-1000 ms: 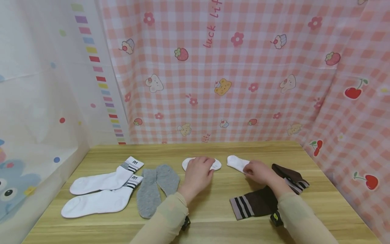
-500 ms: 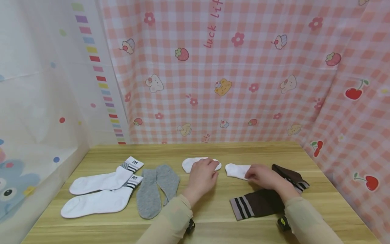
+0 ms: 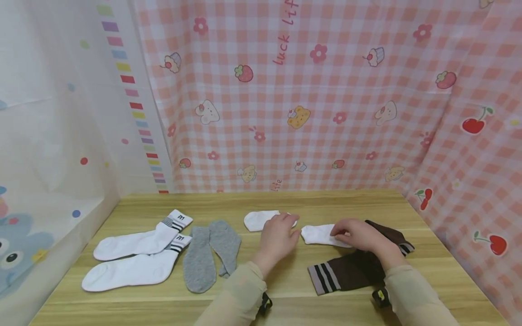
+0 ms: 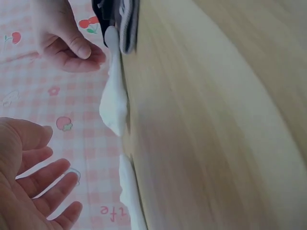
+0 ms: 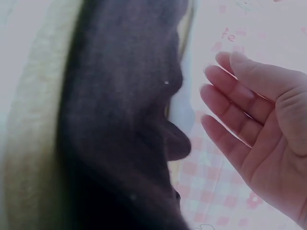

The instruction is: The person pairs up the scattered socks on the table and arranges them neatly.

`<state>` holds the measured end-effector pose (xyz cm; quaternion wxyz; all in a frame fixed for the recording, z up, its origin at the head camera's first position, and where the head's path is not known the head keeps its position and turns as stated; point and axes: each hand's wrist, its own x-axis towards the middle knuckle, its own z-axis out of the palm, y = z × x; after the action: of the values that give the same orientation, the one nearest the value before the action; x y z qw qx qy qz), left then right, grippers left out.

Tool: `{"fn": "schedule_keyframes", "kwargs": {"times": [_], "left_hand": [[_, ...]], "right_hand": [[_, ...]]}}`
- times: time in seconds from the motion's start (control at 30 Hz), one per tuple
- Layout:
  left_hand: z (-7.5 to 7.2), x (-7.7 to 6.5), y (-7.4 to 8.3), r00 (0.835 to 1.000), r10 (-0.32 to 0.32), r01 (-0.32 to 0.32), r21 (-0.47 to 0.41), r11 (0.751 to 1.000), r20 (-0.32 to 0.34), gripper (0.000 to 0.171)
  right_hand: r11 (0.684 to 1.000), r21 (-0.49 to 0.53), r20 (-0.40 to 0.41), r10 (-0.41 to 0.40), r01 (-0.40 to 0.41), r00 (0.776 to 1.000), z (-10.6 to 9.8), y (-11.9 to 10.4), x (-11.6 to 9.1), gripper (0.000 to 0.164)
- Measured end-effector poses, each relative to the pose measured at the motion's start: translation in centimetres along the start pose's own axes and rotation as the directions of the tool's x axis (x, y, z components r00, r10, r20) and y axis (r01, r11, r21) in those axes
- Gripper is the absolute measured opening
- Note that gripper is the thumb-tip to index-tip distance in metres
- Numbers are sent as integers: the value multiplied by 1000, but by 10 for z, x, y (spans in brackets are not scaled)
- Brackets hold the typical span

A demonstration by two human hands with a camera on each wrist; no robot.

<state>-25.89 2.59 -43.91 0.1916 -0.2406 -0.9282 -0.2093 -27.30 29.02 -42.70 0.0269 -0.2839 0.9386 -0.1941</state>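
Observation:
Two short white socks lie on the table, a left one (image 3: 260,220) and a right one (image 3: 317,234). My left hand (image 3: 278,241) hovers over the right end of the left sock, hiding part of it. In the left wrist view that left hand (image 4: 33,177) has its fingers spread and holds nothing. Over the right end of the other white sock is my right hand (image 3: 360,236). The right wrist view shows the right hand (image 5: 268,110) with loosely extended fingers, apart from the cloth. Beneath the right forearm lie dark brown socks (image 3: 346,273) with striped cuffs.
A pair of grey socks (image 3: 200,265) lies left of the left forearm. Farther left are two long white socks (image 3: 130,271) with black-striped cuffs. A pink checked curtain (image 3: 261,99) hangs behind the wooden table (image 3: 204,308).
The right white sock has turned from slanted to nearly level and come closer to the viewer. Both hands have shifted rightward and nearer, and the right fingers have come off that sock.

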Motion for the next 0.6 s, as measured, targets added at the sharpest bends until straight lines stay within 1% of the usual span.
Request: {"fn": "schedule_keyframes", "kwargs": {"times": [0.17, 0.3, 0.43, 0.6], "left_hand": [[3, 4, 7, 996, -70, 73, -66, 995, 52, 36], [4, 7, 11, 989, -112, 125, -128, 984, 99, 39], [4, 8, 13, 980, -143, 169, -201, 965, 138, 41], [6, 9, 14, 967, -174, 221, -270, 937, 185, 43]], "right_hand": [[998, 28, -73, 65, -63, 995, -4, 1, -1, 11], [996, 40, -118, 90, -86, 989, -5, 3, 0, 12], [995, 42, -158, 100, -95, 982, -7, 4, -1, 13], [986, 63, -186, 164, -155, 969, -6, 6, -2, 20]]}}
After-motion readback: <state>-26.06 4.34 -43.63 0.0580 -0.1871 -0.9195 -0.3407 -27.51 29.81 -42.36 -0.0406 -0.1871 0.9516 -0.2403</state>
